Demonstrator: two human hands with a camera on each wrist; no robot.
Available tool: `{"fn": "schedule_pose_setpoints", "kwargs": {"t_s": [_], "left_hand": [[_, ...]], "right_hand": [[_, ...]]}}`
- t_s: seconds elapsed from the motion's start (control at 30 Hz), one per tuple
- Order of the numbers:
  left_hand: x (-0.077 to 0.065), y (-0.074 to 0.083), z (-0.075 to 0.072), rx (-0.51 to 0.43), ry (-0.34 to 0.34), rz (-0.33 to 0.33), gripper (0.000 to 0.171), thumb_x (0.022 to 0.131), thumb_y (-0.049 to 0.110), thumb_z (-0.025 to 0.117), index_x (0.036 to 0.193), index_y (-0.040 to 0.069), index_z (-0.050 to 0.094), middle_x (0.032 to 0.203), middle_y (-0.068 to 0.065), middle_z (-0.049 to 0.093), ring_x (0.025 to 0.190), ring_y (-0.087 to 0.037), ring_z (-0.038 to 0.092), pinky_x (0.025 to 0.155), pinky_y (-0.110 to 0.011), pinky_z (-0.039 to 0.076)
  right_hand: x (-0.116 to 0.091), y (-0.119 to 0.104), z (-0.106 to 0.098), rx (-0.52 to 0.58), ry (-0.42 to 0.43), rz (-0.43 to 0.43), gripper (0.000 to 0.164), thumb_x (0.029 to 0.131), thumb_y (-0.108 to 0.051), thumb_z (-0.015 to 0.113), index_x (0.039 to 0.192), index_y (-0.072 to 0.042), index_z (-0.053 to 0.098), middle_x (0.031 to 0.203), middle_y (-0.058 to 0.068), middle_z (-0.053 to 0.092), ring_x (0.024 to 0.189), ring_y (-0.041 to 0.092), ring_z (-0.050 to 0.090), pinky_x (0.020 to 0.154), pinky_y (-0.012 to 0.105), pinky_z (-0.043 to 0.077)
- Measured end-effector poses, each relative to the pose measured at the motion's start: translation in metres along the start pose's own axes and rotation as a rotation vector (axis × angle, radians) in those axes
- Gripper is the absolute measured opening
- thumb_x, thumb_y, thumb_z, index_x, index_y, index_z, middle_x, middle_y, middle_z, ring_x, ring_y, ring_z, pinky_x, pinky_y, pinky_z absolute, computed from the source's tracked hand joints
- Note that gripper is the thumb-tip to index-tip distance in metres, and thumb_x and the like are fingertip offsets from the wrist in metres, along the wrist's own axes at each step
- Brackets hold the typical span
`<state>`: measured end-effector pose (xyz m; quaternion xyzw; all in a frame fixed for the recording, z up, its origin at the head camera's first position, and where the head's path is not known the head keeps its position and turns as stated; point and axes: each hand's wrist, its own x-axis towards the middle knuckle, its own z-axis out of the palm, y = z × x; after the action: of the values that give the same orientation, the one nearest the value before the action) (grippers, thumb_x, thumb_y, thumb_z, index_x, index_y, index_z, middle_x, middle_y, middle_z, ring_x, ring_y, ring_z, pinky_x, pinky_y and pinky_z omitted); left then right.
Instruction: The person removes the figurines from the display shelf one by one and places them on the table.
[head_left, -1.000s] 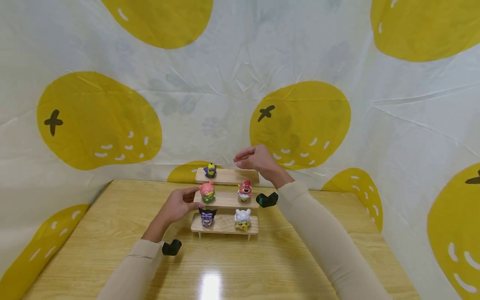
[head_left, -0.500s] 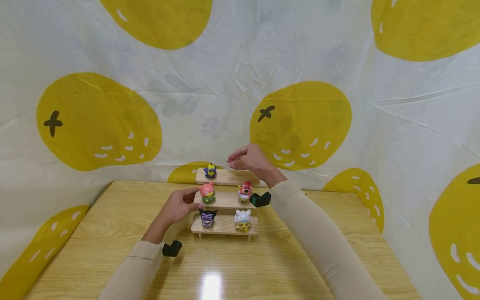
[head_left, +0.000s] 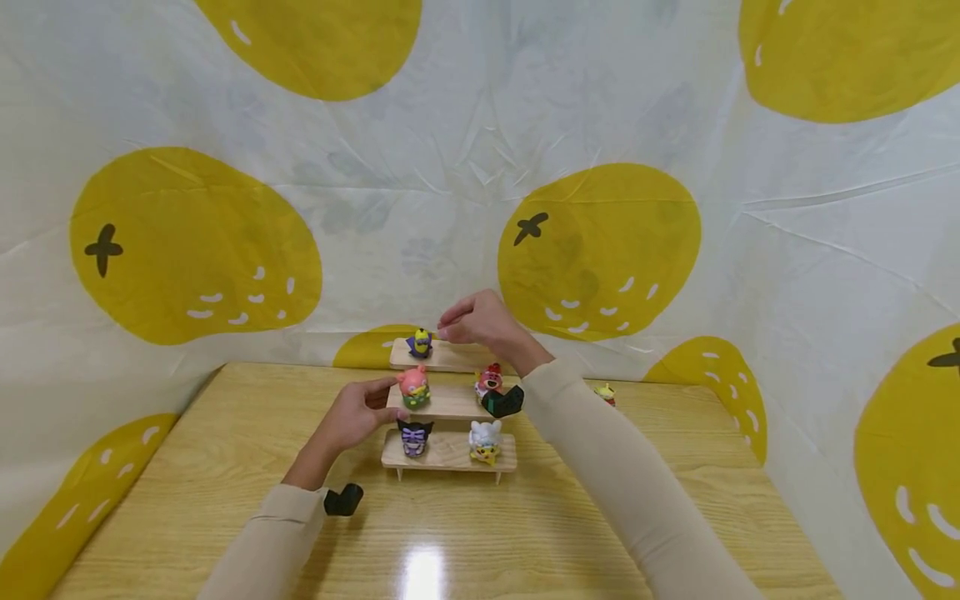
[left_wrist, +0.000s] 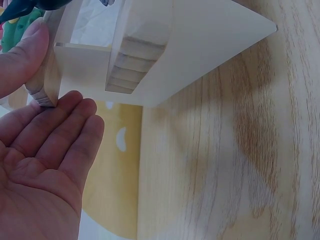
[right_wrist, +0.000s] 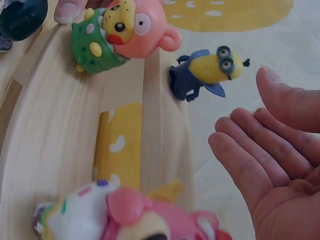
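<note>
While my right hand (head_left: 483, 319) hovers over the top shelf (head_left: 453, 358), main risk is the yellow toy (head_left: 420, 342) standing near that shelf's left end: a leftward fingertip nudge could tip it off. Second: the black wrist camera (head_left: 502, 402) overlaps the red toy (head_left: 491, 377) at the right end of the middle shelf (head_left: 452, 403) in the head view, contact unclear; dropping my forearm could knock it. Right hand: fingers nearly straight, thumb spread, palm empty, just beside the yellow toy, not touching. Left hand (head_left: 356, 414): thumb and fingers pinch the middle shelf's left end, by the pink toy (head_left: 413, 387); a jerk there could topple that one.
</note>
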<state>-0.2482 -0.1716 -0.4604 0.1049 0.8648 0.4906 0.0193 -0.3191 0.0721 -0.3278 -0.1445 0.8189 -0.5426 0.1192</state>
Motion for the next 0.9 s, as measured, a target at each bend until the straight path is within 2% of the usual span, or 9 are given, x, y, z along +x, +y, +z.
{"fn": "schedule_pose_setpoints", "kwargs": {"t_s": [0.17,0.43,0.63,0.77,0.9], "left_hand": [[-0.001,-0.001,0.001,-0.002,0.007,-0.005,0.066,0.094,0.025,0.08,0.149,-0.001,0.055,0.146,-0.023,0.062,0.129,-0.037,0.066,0.104,-0.048,0.059],[-0.002,-0.003,0.001,-0.009,0.01,-0.005,0.064,0.094,0.023,0.08,0.149,0.0,0.056,0.149,-0.022,0.059,0.131,-0.038,0.065,0.106,-0.05,0.058],[-0.002,-0.002,0.001,-0.008,0.009,-0.012,0.064,0.094,0.023,0.079,0.149,0.002,0.056,0.149,-0.021,0.06,0.131,-0.037,0.065,0.105,-0.049,0.058],[-0.001,-0.002,0.001,-0.007,0.007,-0.001,0.064,0.095,0.023,0.079,0.15,0.001,0.055,0.148,-0.022,0.06,0.129,-0.037,0.066,0.103,-0.048,0.06],[0.0,-0.003,0.001,-0.009,0.0,0.022,0.064,0.095,0.024,0.078,0.149,-0.001,0.055,0.146,-0.024,0.061,0.128,-0.038,0.067,0.101,-0.048,0.061]], "right_hand": [[0.003,-0.001,0.011,-0.059,0.022,0.0,0.03,0.09,-0.01,0.082,0.117,0.002,0.077,0.117,0.016,0.077,0.101,0.025,0.074,0.094,0.036,0.064],[0.007,-0.001,0.026,-0.067,0.025,-0.012,0.036,0.088,-0.011,0.084,0.121,0.002,0.076,0.118,0.016,0.077,0.107,0.028,0.072,0.094,0.036,0.063],[0.007,0.0,0.035,-0.129,0.026,-0.016,0.032,0.087,-0.017,0.086,0.116,-0.005,0.079,0.12,0.01,0.075,0.109,0.026,0.068,0.097,0.04,0.061],[0.007,0.0,0.038,-0.176,0.048,-0.018,0.027,0.086,-0.02,0.087,0.111,-0.01,0.082,0.116,0.007,0.076,0.105,0.025,0.066,0.091,0.038,0.059],[0.007,0.0,0.037,-0.175,0.06,-0.028,0.027,0.086,-0.018,0.087,0.11,-0.007,0.082,0.113,0.008,0.076,0.1,0.024,0.065,0.083,0.034,0.057]]}}
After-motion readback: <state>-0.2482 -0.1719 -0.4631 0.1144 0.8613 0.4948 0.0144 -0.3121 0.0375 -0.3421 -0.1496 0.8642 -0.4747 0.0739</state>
